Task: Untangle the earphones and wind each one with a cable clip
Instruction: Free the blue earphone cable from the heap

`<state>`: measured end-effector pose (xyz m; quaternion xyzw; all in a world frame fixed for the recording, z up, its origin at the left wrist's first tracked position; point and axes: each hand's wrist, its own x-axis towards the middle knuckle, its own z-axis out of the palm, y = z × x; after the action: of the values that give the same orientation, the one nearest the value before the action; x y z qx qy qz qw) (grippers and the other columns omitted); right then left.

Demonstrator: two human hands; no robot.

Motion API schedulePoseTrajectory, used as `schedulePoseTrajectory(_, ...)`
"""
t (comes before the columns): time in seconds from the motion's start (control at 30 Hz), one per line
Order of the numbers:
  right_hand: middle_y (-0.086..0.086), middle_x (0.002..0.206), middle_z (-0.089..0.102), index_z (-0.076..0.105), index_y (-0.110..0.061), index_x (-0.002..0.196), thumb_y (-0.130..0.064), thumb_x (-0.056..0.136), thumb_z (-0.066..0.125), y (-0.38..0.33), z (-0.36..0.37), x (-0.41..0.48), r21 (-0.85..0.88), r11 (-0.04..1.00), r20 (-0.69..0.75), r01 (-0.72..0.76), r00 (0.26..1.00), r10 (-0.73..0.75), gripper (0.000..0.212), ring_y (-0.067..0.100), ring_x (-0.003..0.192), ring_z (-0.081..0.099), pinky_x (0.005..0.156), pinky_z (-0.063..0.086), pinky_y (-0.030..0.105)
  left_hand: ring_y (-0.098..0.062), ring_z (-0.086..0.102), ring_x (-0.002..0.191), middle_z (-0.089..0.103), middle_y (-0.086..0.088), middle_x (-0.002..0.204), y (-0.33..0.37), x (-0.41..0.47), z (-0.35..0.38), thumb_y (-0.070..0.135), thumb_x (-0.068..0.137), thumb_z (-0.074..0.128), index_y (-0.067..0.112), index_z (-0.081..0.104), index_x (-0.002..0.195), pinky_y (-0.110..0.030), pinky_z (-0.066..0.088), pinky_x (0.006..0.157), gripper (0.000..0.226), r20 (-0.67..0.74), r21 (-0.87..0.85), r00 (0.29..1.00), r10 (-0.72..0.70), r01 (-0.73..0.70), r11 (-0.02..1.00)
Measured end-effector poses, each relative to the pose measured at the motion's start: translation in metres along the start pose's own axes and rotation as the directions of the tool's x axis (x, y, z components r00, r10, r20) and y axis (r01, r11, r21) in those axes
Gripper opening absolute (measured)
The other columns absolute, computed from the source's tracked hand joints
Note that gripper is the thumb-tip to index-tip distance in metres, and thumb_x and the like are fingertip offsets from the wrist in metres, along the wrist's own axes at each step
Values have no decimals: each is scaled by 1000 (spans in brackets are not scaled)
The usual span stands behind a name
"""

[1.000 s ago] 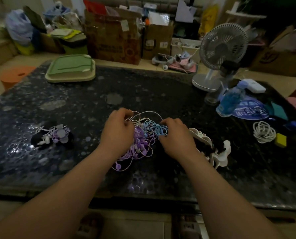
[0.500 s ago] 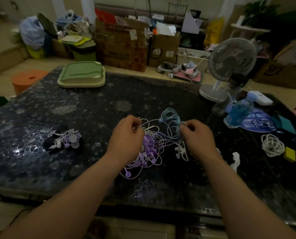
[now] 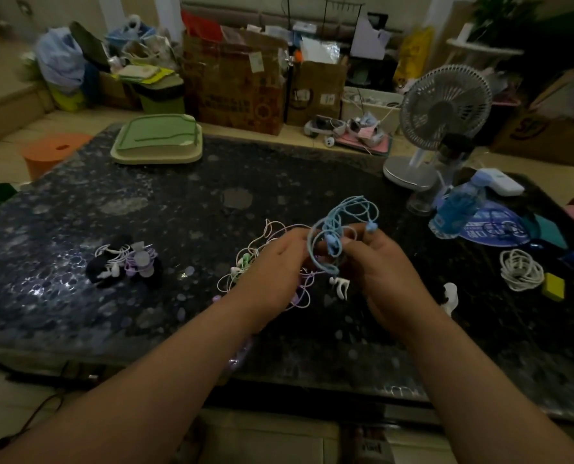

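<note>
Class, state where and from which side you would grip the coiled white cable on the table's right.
I'd pinch the coiled white cable across all strands at its left arc, from above: it lies flat as a ring, and a yellow block sits close at its lower right.

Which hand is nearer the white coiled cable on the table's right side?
Right. The right hand is to the left of the white coiled cable, apart from it, gripping the blue earphones; the left hand is farther left, beyond the right hand.
</note>
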<state>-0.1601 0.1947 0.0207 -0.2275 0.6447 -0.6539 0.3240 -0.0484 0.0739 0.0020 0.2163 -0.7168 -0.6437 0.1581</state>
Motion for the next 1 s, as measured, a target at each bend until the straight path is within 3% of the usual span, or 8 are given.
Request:
schedulePoseTrajectory(0.07, 0, 104, 79, 69, -19, 112, -16, 103, 60, -1, 0, -10, -155, 988, 44, 11, 999, -4, 13, 16, 97, 77, 91, 59, 39, -13, 69, 111, 73, 13, 118, -1, 0, 2, 32, 108, 45, 39, 67, 126, -46, 55, 101, 30, 66, -55, 998, -3, 7, 998)
schedulePoseTrajectory(0.13, -4, 105, 79, 70, -24, 116, -17, 103, 61, -2, 1, -19, -279, 959, 123, 53, 992, -19, 17, 13, 98, 76, 91, 61, 37, -14, 71, 111, 74, 6, 119, -3, -2, 4, 30, 108, 50, 33, 67, 128, -43, 56, 100, 26, 79, -73, 997, -6, 11, 997)
schedulePoseTrajectory(0.27, -1, 106, 79, 70, -24, 120, -19, 105, 58, -2, 1, -28, -231, 973, 130, -27, 990, 58, 20, 18, 99, 77, 84, 62, 40, -12, 75, 84, 79, -1, 99, -2, -6, 5, 25, 109, 52, 22, 68, 118, -21, 57, 63, 18, 13, -113, 996, -89, 90, 990)
schedulePoseTrajectory(0.43, 8, 88, 78, 71, -8, 106, -17, 105, 50, -7, -8, -25, 93, 971, -153, -221, 960, 234, 23, 16, 65, 69, 46, 37, 23, -30, 76, 106, 77, -15, 115, 5, -6, -5, 13, 111, 44, 1, 59, 122, -44, 61, 90, 23, 27, -539, 978, -208, 190, 820)
schedulePoseTrajectory(0.53, 12, 85, 76, 72, -7, 104, -37, 108, 49, -4, -16, -22, -43, 954, -127, -298, 948, 290, 38, 12, 50, 54, 38, 27, 20, -30, 75, 106, 77, -16, 115, 7, -5, -10, 13, 111, 43, 3, 58, 118, -46, 60, 90, 20, 11, -557, 977, -212, 182, 811)
schedulePoseTrajectory(0.67, 5, 67, 65, 79, -15, 95, -68, 101, 38, -6, -21, -27, -348, 878, 44, -327, 930, 364, 68, 10, 47, 44, 42, 27, 21, -19, 71, 80, 78, -9, 100, 2, -1, -19, 19, 109, 50, 11, 62, 112, -35, 58, 70, 15, -107, -375, 967, -232, 177, 910)
schedulePoseTrajectory(0.83, 4, 57, 48, 75, -13, 77, -78, 95, 28, -9, -20, -31, -299, 903, 155, -308, 918, 364, 82, 13, 44, 36, 42, 24, 22, -11, 32, 48, 48, -3, 67, 0, 1, -30, 10, 104, 44, 13, 48, 83, -23, 24, 41, 21, -112, -505, 961, -253, 164, 847)
schedulePoseTrajectory(1.0, 2, 56, 37, 49, -19, 56, -37, 102, 55, -14, -24, -36, -175, 956, 180, -233, 948, 264, 50, 17, 52, 34, 50, 24, 27, -11, 21, 43, 30, -4, 67, 1, 0, -37, 10, 103, 42, 16, 45, 74, -23, 13, 40, 30, -132, -581, 953, -272, 147, 800)
